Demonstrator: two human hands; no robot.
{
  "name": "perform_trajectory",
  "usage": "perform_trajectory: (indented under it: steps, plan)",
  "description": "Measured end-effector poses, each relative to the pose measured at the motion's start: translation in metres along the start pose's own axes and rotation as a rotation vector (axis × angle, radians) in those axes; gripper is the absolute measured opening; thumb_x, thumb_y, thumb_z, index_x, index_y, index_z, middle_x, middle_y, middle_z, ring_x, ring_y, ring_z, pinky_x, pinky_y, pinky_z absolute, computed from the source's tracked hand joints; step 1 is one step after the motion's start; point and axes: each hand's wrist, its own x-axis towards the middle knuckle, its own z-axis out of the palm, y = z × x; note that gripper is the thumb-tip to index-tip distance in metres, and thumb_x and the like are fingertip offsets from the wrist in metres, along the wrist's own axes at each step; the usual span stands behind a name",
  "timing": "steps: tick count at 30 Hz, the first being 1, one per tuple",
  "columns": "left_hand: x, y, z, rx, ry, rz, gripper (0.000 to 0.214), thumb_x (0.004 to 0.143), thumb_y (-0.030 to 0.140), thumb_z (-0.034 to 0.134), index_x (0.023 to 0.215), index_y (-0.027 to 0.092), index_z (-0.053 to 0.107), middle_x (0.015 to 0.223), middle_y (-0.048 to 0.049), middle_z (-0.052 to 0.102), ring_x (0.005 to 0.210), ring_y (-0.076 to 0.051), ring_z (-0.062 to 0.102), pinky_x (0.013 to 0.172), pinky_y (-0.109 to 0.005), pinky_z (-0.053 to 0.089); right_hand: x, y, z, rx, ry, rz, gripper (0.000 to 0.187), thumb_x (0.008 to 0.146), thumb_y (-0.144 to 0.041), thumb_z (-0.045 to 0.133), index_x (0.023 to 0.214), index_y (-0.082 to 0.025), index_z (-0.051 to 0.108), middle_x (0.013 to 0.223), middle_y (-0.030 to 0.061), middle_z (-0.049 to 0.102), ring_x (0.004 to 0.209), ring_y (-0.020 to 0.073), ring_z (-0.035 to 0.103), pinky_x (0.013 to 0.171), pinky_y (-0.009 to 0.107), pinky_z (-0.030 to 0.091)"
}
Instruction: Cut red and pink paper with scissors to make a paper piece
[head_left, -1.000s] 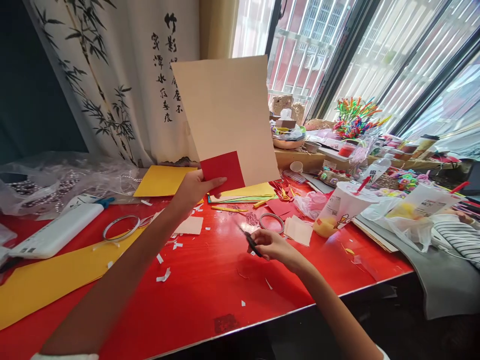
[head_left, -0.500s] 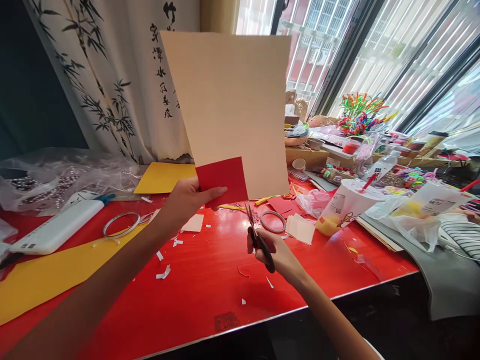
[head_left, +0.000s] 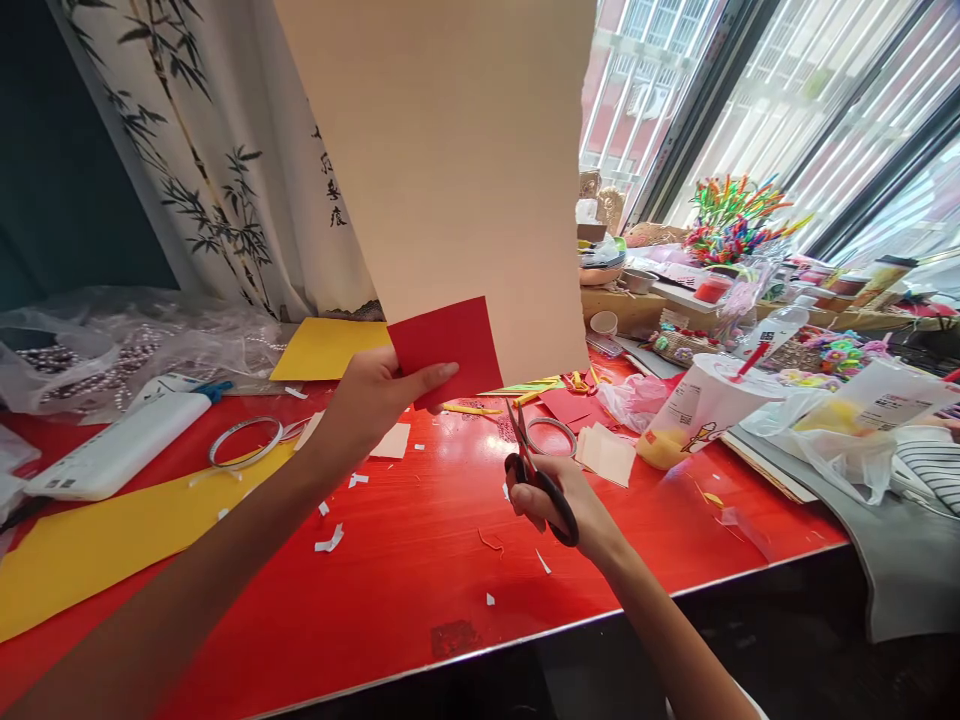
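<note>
My left hand [head_left: 394, 385] pinches a small red paper square [head_left: 450, 345] together with a large cream paper sheet [head_left: 465, 180]. The square lies over the sheet's lower left corner, thumb in front, with most of my other fingers hidden behind. The sheet stands upright above the table, and its top runs out of view. In my right hand [head_left: 559, 500] is a pair of scissors [head_left: 536, 470] with black handles. Their blades point up and are slightly parted, just below the lower right corner of the red square and apart from the paper.
White scraps [head_left: 330, 540] litter the red table [head_left: 375, 610]. Yellow paper [head_left: 135, 515] and a tape roll [head_left: 244, 443] lie left; another roll [head_left: 553, 437] and cream squares [head_left: 604, 455] lie behind my right hand. A drink cup [head_left: 701, 405] and a gray mat [head_left: 892, 560] are on the right.
The cream sheet looks larger and closer, its top now out of view. The scissors have turned, with their handles showing wider and blades a little more parted. My left hand keeps its grip.
</note>
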Motion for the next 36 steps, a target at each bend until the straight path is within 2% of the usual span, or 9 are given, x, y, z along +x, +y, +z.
perform_trajectory:
  steps: [14, 29, 36]
  plan:
    - [-0.009, 0.001, 0.009, 0.002, -0.096, -0.027, 0.027, 0.072, 0.038, 0.069, 0.064, 0.015, 0.060, 0.057, 0.0010, 0.058, 0.053, -0.010, 0.053, 0.049, -0.021, 0.040, 0.004, -0.008, 0.004, 0.083, 0.081, -0.042, 0.045, 0.072, -0.057, 0.064, 0.057, -0.017, 0.047, 0.049, -0.0054, 0.040, 0.041, 0.0053, 0.033, 0.040, 0.023, 0.021]
    - [-0.011, 0.003, 0.009, 0.052, -0.084, -0.014, 0.030, 0.074, 0.040, 0.068, 0.059, 0.016, 0.058, 0.055, 0.0018, 0.058, 0.052, -0.009, 0.052, 0.047, -0.021, 0.037, 0.003, -0.006, 0.008, 0.103, 0.107, -0.053, 0.044, 0.072, -0.053, 0.064, 0.055, -0.017, 0.049, 0.047, -0.0057, 0.041, 0.040, 0.0047, 0.034, 0.045, 0.023, 0.029]
    - [-0.011, 0.005, 0.009, 0.034, -0.081, -0.034, 0.023, 0.073, 0.036, 0.069, 0.064, 0.016, 0.060, 0.055, 0.0027, 0.058, 0.053, -0.010, 0.053, 0.049, -0.021, 0.038, 0.002, -0.007, 0.007, 0.085, 0.114, -0.034, 0.043, 0.072, -0.053, 0.064, 0.053, -0.017, 0.048, 0.046, -0.0055, 0.039, 0.041, 0.0055, 0.033, 0.042, 0.023, 0.024]
